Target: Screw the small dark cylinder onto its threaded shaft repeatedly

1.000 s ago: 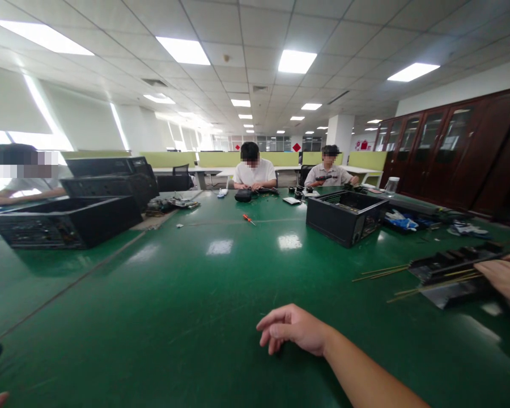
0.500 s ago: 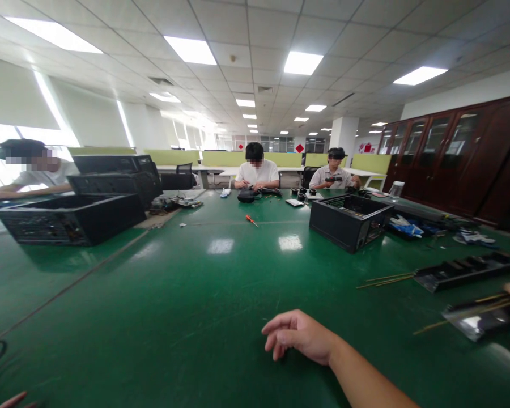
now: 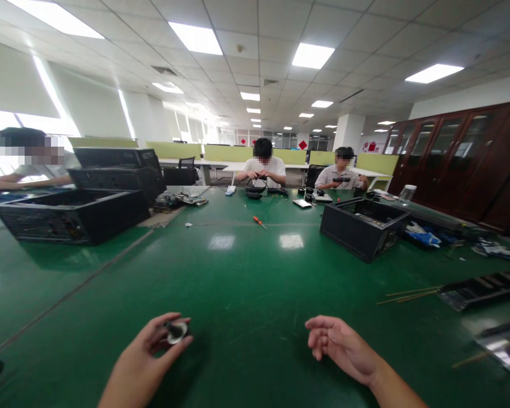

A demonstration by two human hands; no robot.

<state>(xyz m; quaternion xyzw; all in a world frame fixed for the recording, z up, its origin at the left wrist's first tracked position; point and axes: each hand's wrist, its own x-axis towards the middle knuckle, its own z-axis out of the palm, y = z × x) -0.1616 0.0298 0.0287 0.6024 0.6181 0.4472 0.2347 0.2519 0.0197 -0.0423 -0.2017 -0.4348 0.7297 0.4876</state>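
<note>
My left hand (image 3: 147, 354) is low in the middle-left of the view, its fingers pinched around a small round metallic part (image 3: 175, 332) just above the green table (image 3: 238, 283). My right hand (image 3: 342, 347) hovers over the table to the right of it, fingers loosely curled and apart, holding nothing. The two hands are about a forearm's width apart.
A black computer case (image 3: 362, 226) stands at the right, another black case (image 3: 74, 218) at the left. A black tray (image 3: 480, 289) with thin brass rods (image 3: 408, 294) lies at the right. An orange screwdriver (image 3: 259, 222) lies mid-table. Three other people sit farther along the table.
My left hand has come up into view holding the small round part. The view has shifted so my right hand sits further right; the hand at the right edge is gone.
</note>
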